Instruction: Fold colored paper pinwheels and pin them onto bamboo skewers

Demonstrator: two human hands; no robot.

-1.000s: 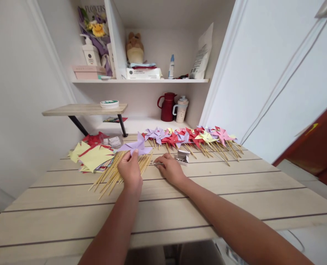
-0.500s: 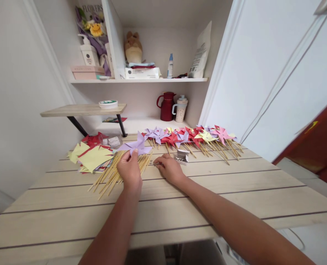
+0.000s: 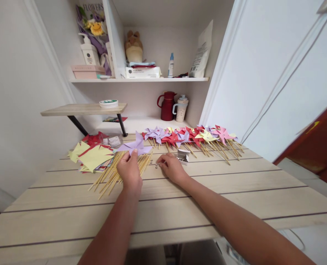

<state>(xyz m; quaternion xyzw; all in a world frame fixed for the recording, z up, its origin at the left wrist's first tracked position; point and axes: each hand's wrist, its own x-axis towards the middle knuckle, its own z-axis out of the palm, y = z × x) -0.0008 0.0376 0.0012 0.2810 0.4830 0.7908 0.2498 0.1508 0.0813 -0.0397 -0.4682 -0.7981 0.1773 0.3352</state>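
Observation:
My left hand (image 3: 129,168) is closed, pinching a purple paper pinwheel (image 3: 138,144) by its centre between thumb and fingers. Beneath it fans a bundle of thin wooden sticks (image 3: 108,183). My right hand (image 3: 172,167) rests on the tabletop with its fingertips drawn together; whatever they hold, if anything, is too small to make out. Several tiny metal pieces (image 3: 156,166) lie just left of those fingertips. Right behind this hand stands a small open white box (image 3: 183,156) with dark bits inside.
Finished pinwheels on sticks (image 3: 189,137) line the table's back right. Cut paper sheets (image 3: 95,157), yellow and red, are piled at left beside a clear plastic packet (image 3: 114,141). A low riser (image 3: 83,109) stands behind them. A red jug (image 3: 167,106) and a cup (image 3: 181,109) stand farther back.
My right hand has shifted slightly right, uncovering more of the tiny metal pieces. My left hand keeps the purple pinwheel in nearly the same place.

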